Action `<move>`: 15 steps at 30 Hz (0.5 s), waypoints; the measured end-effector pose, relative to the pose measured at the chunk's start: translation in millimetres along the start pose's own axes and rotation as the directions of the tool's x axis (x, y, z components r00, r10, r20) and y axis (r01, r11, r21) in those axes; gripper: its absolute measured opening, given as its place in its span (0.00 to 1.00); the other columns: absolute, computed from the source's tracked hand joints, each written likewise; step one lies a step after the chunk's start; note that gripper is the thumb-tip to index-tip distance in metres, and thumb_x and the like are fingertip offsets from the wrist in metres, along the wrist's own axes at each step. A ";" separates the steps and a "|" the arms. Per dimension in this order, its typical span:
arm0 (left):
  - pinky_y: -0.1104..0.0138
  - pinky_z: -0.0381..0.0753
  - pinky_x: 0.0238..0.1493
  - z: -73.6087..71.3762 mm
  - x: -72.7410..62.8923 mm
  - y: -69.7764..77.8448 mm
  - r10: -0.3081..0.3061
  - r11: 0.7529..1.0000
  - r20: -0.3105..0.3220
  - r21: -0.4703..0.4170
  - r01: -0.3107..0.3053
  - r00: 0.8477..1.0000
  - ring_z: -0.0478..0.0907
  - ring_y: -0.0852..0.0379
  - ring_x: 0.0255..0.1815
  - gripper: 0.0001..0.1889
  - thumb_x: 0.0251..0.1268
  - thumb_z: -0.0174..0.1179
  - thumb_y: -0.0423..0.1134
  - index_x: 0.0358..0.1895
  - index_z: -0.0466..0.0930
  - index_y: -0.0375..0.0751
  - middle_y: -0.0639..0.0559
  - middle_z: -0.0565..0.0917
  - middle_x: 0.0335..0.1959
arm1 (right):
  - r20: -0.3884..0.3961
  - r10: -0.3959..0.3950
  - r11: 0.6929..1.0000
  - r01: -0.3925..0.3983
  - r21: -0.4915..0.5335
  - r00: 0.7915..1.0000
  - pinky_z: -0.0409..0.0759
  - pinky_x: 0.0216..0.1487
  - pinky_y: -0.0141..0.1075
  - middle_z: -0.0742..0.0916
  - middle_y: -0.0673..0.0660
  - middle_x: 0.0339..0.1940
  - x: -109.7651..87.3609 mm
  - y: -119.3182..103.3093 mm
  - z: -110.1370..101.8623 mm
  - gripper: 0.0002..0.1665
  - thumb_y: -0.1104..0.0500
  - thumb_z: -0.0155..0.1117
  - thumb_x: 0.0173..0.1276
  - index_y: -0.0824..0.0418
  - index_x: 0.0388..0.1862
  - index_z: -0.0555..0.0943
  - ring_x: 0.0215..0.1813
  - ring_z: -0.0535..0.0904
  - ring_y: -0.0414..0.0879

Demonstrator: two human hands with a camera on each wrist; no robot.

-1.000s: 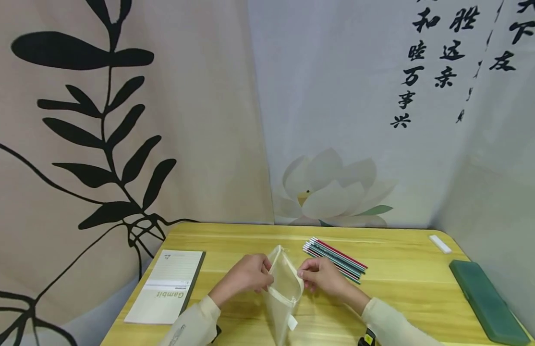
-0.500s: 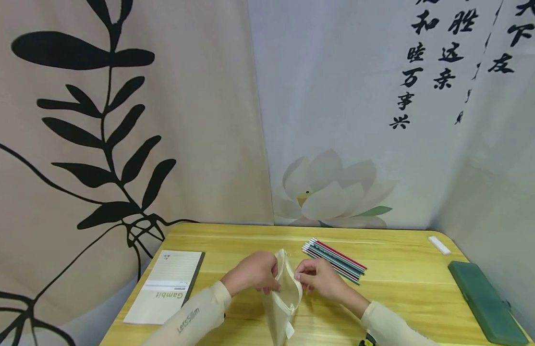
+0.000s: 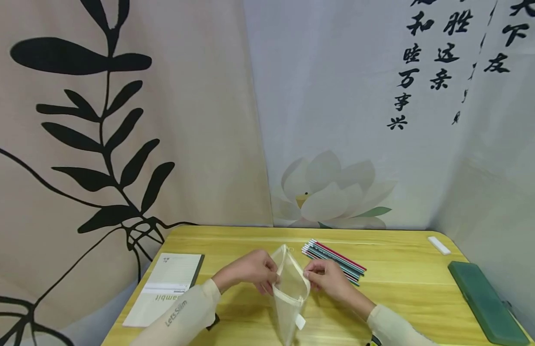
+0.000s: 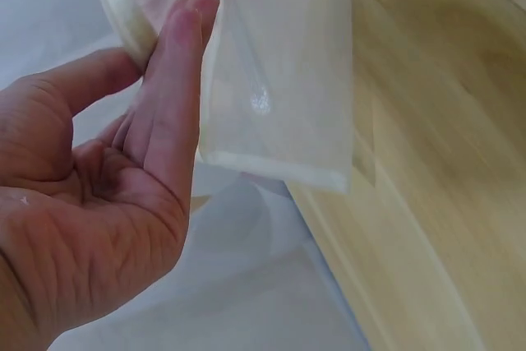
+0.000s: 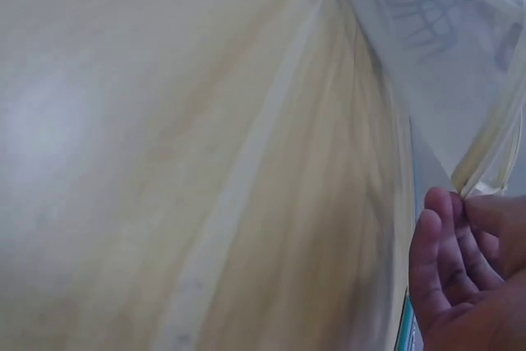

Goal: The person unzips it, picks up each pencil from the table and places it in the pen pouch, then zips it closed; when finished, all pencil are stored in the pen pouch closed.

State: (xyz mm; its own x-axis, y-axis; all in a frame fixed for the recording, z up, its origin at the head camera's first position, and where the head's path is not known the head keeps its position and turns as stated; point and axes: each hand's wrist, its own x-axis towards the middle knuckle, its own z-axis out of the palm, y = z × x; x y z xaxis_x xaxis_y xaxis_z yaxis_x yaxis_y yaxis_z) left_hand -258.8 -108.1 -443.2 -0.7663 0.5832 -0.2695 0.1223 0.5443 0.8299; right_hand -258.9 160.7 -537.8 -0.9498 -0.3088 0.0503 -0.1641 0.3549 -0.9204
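A cream, see-through zip pouch (image 3: 288, 312) stands upright over the table's front middle, its mouth spread wide. My left hand (image 3: 255, 272) pinches the left edge of that mouth. On the opposite edge, my right hand (image 3: 330, 278) holds the rim between thumb and fingers. The left wrist view has the left hand (image 4: 107, 178) with its thumb against the pouch (image 4: 292, 63) rim and fingertips at the opening. At the right of the right wrist view, the right hand (image 5: 460, 277) grips a corner of the pouch (image 5: 411, 47) beside the zip.
Several pencils (image 3: 341, 264) lie in a bunch behind my right hand. A notebook (image 3: 159, 283) rests at the table's left, partly behind my left sleeve. Along the right edge are a green case (image 3: 488, 302) and a white eraser (image 3: 439, 245). Printed cloth (image 3: 207, 120) hangs behind the table (image 3: 401, 288).
The pouch mouth narrowed half a second ago as my left hand moved right, and is now wider again. My left hand has come back left; my right hand has shifted slightly right.
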 end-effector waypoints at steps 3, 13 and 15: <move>0.50 0.95 0.36 -3.5 -4.3 0.3 -0.041 0.999 0.015 -0.029 0.041 0.999 0.92 0.35 0.35 0.09 0.68 0.68 0.32 0.28 0.86 0.33 0.42 0.91 0.26 | 0.000 0.012 1.000 -0.012 -0.001 1.000 0.84 0.24 0.32 0.88 0.60 0.25 0.6 4.5 -0.7 0.07 0.58 0.71 0.74 0.62 0.38 0.87 0.25 0.82 0.43; 0.60 0.90 0.20 0.2 -10.7 3.8 -0.006 0.955 -0.261 0.285 0.083 0.965 0.86 0.52 0.14 0.18 0.66 0.56 0.29 0.15 0.76 0.41 0.49 0.84 0.12 | 0.035 0.024 0.999 -0.025 0.031 0.999 0.86 0.23 0.33 0.89 0.57 0.26 1.8 9.2 4.5 0.08 0.58 0.71 0.74 0.63 0.38 0.86 0.26 0.85 0.44; 0.66 0.86 0.15 2.7 -11.0 5.0 0.048 0.924 -0.316 0.374 0.078 0.948 0.82 0.58 0.10 0.21 0.64 0.56 0.28 0.10 0.74 0.43 0.52 0.82 0.08 | 0.046 0.026 0.999 -0.027 0.028 0.999 0.87 0.23 0.34 0.89 0.56 0.27 2.2 8.7 7.0 0.07 0.59 0.70 0.74 0.63 0.38 0.86 0.26 0.86 0.44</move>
State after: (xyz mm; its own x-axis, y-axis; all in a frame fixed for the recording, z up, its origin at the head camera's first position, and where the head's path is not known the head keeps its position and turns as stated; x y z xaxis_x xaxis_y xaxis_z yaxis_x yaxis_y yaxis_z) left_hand -248.1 -110.1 -437.4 -0.9195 0.3882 -0.0617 0.2889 0.7740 0.5635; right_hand -260.5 156.9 -548.3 -0.9405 -0.3396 0.0083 -0.1304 0.3383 -0.9320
